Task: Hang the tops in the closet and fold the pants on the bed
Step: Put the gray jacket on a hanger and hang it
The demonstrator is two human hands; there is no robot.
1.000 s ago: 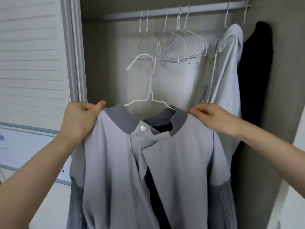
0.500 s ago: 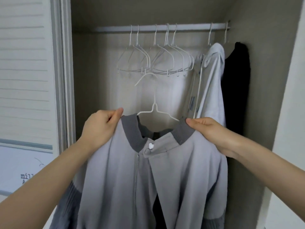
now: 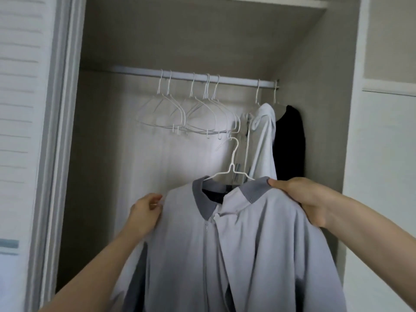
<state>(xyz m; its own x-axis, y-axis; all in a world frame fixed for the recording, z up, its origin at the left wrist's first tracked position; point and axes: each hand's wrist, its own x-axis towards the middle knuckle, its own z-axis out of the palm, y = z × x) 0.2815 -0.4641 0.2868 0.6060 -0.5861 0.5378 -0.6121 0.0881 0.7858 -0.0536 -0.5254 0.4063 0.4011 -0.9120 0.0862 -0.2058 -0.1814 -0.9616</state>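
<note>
A light grey zip jacket (image 3: 236, 244) with a darker grey ribbed collar hangs on a white wire hanger (image 3: 233, 167) in front of the open closet. My right hand (image 3: 301, 199) grips the jacket's right shoulder by the collar. My left hand (image 3: 145, 212) pinches the left shoulder edge. The hanger's hook sits well below the white closet rod (image 3: 238, 81), under the empty hangers.
Several empty white wire hangers (image 3: 191, 113) hang on the rod's left and middle. A pale hooded top (image 3: 263, 140) and a black top (image 3: 290, 140) hang at the right end. A louvred closet door (image 3: 20, 131) stands at the left, a white wall (image 3: 382, 176) at the right.
The view has tilted up, showing more of the closet. The jacket has shifted right toward the hung tops. My left hand has slid from the collar down to the shoulder edge.
</note>
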